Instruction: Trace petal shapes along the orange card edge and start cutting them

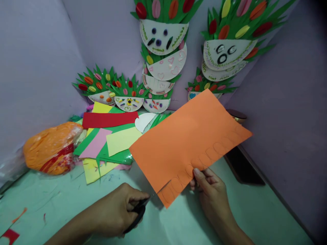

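My left hand (120,207) is closed around scissors (136,216) with black handles, just off the lower left corner of an orange sheet of paper (184,139). The blades are hard to make out. My right hand (212,189) pinches the sheet's lower edge, thumb on top and fingers beneath. A row of pencilled ovals runs along that edge. At the lower left a short slit (165,186) cuts in from the side, beside the ovals. The sheet is held tilted above the pale green table (163,228).
Red, yellow, pink and green paper pieces (122,141) lie behind on the left, next to an orange plastic-wrapped bundle (52,148). Half-plate flower crafts (163,37) hang on the wall. A dark flat device (244,166) lies at right; red scraps (10,235) lie front left.
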`<control>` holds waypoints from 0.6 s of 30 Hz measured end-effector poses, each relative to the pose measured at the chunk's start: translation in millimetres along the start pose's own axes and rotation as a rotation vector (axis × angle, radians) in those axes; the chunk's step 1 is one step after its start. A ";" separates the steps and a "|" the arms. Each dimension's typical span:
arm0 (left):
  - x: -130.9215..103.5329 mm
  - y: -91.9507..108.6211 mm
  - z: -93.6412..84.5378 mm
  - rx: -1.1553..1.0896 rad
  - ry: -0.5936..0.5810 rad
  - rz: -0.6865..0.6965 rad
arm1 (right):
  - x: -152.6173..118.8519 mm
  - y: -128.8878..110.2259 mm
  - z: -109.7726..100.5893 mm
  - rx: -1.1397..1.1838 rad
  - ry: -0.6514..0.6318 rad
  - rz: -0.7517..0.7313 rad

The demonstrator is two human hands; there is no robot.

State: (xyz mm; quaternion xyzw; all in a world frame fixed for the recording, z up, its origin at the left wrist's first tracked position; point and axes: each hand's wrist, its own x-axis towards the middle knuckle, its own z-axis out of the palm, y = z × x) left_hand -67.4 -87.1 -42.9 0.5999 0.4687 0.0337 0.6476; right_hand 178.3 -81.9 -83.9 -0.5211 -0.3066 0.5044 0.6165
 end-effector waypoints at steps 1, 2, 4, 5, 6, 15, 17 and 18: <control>0.1 -0.1 0.3 0.001 0.000 -0.012 | 0.1 0.2 -0.1 0.003 0.000 -0.002; 0.2 -0.1 0.6 0.002 0.003 -0.024 | 0.2 0.4 -0.2 0.005 0.000 -0.002; 0.2 0.3 1.4 0.002 0.013 -0.051 | 0.3 0.9 -0.5 0.009 -0.001 0.003; 0.2 0.5 1.8 0.005 0.018 -0.063 | 0.3 1.2 -0.5 0.014 -0.003 0.006; 0.2 0.8 2.2 0.010 0.014 -0.072 | 0.3 1.3 -0.5 0.018 -0.002 0.008; 0.2 0.4 4.8 -0.012 0.016 -0.056 | -0.8 1.5 -0.4 0.013 -0.010 0.017; -1.1 1.0 5.4 -0.013 0.021 -0.050 | -0.3 3.4 0.1 0.011 -0.013 0.022; -1.9 1.3 5.7 -0.014 0.025 -0.046 | 0.2 4.5 0.4 0.009 -0.014 0.025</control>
